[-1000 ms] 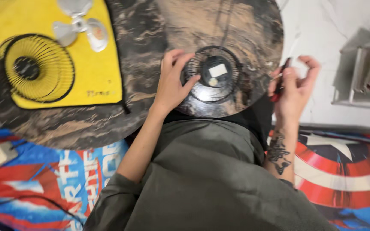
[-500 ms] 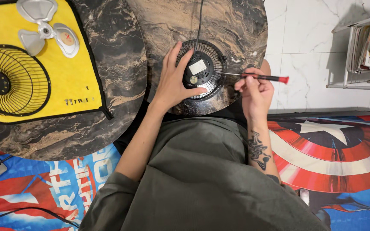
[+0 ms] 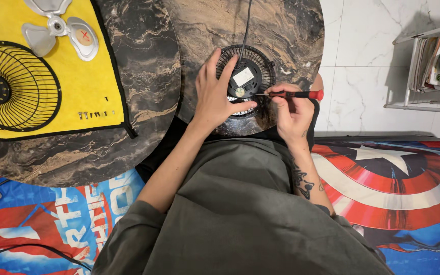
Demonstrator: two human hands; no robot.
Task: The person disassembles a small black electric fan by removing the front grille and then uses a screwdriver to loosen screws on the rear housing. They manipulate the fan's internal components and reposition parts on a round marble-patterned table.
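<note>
Since half a second ago the screwdriver has swung down, its tip now at the hub of the fan body, upper centre of the frame. The right hand pinches its red handle. The left hand lies spread on the grille, gripping nothing. Upper left, a yellow mat carries the front grille, blades and screws.

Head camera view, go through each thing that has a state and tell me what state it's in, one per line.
Fan body: lying flat, front grille off, cord attached.
Screwdriver: held level, tip at fan's centre.
Left hand: pressed on fan body.
Right hand: gripping screwdriver.
Front grille: detached, flat on yellow cloth.
Blade: removed, on cloth.
Screws: loose, in a row.
</note>
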